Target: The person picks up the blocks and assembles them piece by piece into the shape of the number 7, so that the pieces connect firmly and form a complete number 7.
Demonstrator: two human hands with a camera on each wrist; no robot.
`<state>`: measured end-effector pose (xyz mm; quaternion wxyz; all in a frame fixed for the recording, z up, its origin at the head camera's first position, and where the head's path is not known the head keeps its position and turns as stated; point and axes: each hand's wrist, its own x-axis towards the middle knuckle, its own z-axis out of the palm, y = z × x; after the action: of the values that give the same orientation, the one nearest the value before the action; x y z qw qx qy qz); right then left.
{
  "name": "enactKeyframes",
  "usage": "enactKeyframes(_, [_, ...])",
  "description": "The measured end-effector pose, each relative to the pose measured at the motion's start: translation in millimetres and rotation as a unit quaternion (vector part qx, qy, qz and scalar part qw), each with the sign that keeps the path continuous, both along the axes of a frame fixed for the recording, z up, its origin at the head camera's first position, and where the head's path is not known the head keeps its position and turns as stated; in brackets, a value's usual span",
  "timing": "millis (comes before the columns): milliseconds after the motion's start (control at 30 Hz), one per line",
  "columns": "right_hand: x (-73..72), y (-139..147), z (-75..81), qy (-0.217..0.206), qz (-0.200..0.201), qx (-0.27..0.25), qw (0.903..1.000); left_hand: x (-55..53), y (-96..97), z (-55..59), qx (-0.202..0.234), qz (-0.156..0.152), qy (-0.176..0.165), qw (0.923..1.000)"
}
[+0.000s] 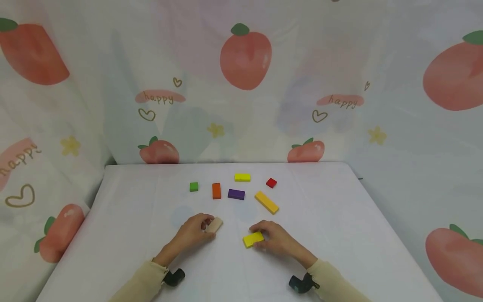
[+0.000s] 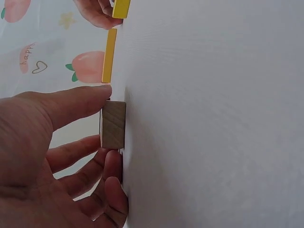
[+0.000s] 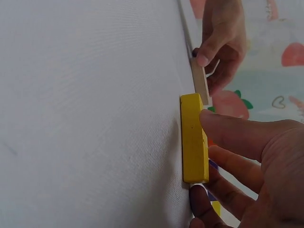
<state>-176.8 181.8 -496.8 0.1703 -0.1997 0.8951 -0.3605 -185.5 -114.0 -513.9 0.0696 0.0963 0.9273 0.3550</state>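
Note:
My left hand [image 1: 194, 233] has its thumb and fingers around a plain wooden block [image 1: 214, 225]. In the left wrist view the end of this block [image 2: 114, 124] sits between thumb and fingertips, low against the white surface. On the right, my other hand [image 1: 277, 239] holds a yellow block [image 1: 253, 239]. The right wrist view shows the thumb on that block's [image 3: 194, 137] upper edge and the fingers behind it. Both blocks lie close to the tabletop, a short way apart.
Farther back on the white table [image 1: 124, 218] lie a green block [image 1: 194, 186], an orange block [image 1: 216, 191], a purple block [image 1: 236, 194], another yellow block [image 1: 242, 177], a red block [image 1: 271, 183] and a long amber block [image 1: 266, 202]. A fruit-print curtain [image 1: 241, 121] hangs behind.

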Motion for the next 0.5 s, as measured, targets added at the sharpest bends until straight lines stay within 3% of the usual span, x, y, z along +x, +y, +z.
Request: enactKeyframes(500, [-2.8, -1.2, -6.0, 0.033, 0.015, 0.014, 0.9992, 0.5, -1.2, -1.2, 0.005, -0.006, 0.021, 0.9998])
